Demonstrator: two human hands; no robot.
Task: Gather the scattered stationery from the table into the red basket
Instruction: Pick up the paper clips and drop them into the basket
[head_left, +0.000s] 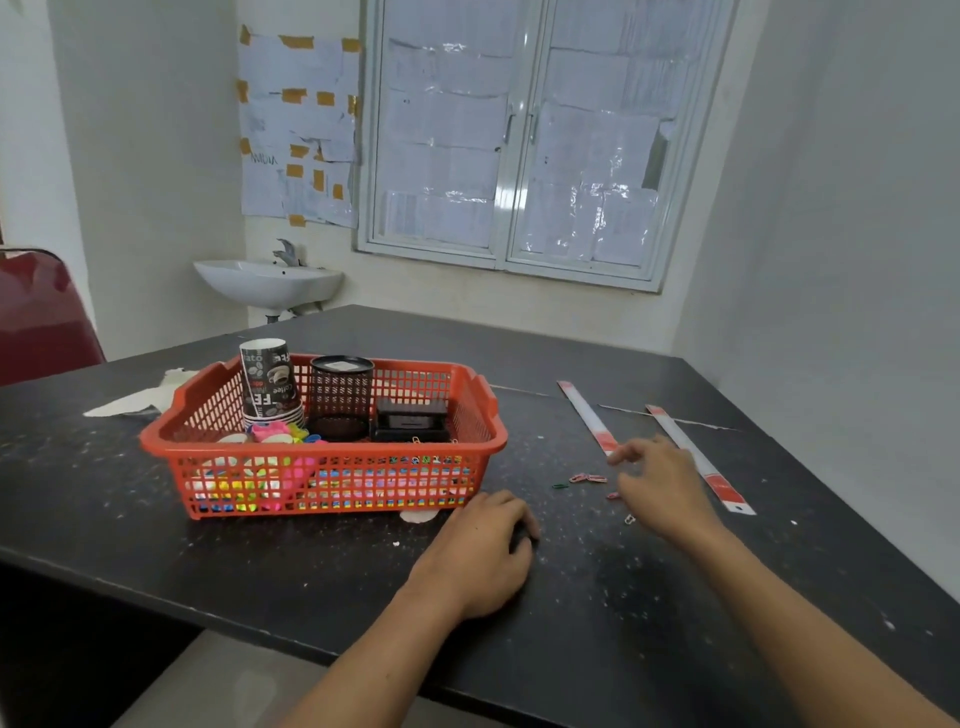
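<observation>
Right now the R hand (660, 483) hovers just over the clips (587, 478), fingers apart & loose, holding nothing, prob. set to pinch them up. The L hand (478, 551) rests on the table (260, 561) by the basket (322, 447) corner, fingers curled under; can't tell if it holds anything. Clips lie betw. basket & two strips (587, 415). The strips are roughly parallel, long axes running far-left to near-right, bigger red ends toward the person.
</observation>
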